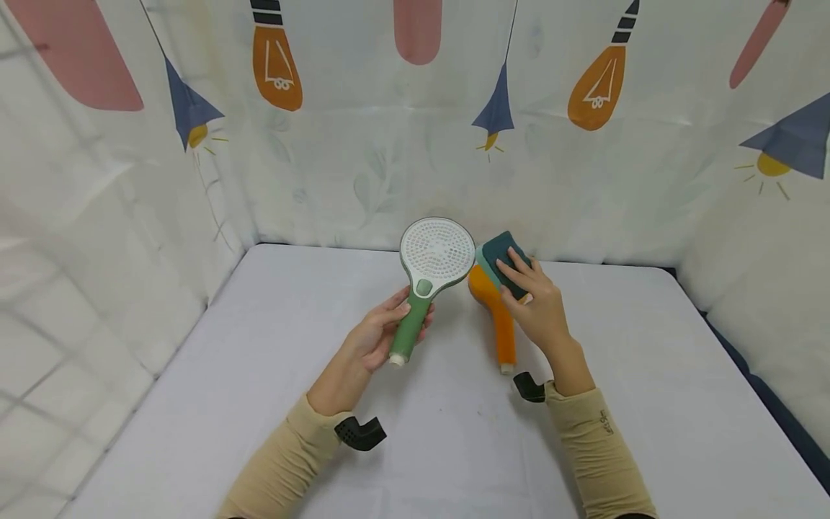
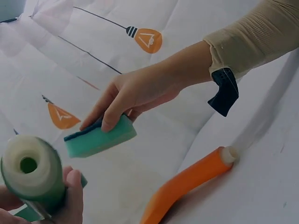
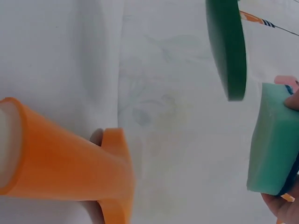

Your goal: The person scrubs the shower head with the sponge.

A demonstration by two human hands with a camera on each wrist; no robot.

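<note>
Green shower head (image 1: 428,277): round white perforated face with a green rim, green handle with a white end; held upright and raised above the table (image 1: 259,404), near its middle, face toward the head camera.
Sponge (image 1: 504,261): teal foam with a darker scouring layer; held tilted just right of the green shower head's face, above the orange one.
Orange shower head (image 1: 496,317): lies flat on the table, white-tipped handle pointing to the near edge.

The head view looks forward and down over the whole surface (image 1: 454,432), while the left wrist view looks across from low and close and the right wrist view closer still, all 3 sharing the sponge (image 1: 504,261) and orange shower head (image 1: 499,317).
</note>
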